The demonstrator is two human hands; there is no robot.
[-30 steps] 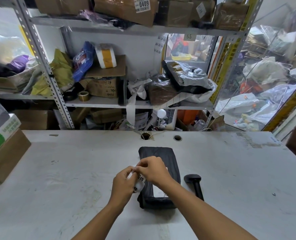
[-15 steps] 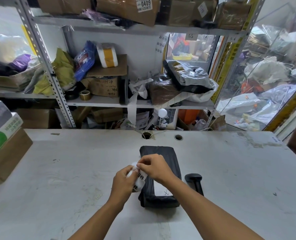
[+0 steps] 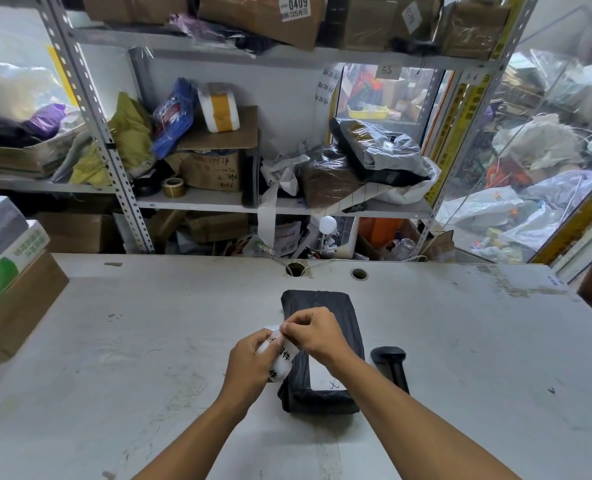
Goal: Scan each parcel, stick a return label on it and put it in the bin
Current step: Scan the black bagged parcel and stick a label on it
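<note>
A black plastic-wrapped parcel (image 3: 325, 306) lies lengthwise on the white table (image 3: 131, 341), a white patch showing on its near end. Just above its left edge my left hand (image 3: 247, 362) grips a small roll of white return labels (image 3: 280, 356) printed with black characters. My right hand (image 3: 317, 336) pinches the top end of the label strip with thumb and fingers. A black handheld scanner (image 3: 389, 363) lies on the table right of the parcel, touched by neither hand.
Stacked boxes (image 3: 7, 282) stand at the table's left edge. Behind the table, metal shelves (image 3: 197, 202) hold boxes, bags and a tape roll (image 3: 174, 186). Two cable holes (image 3: 359, 274) pierce the table's far edge. Bagged clutter fills the right.
Both hands have kept working at the label roll over the parcel; the right hand's pinch has shifted slightly up the strip. Parcel and scanner have not moved.
</note>
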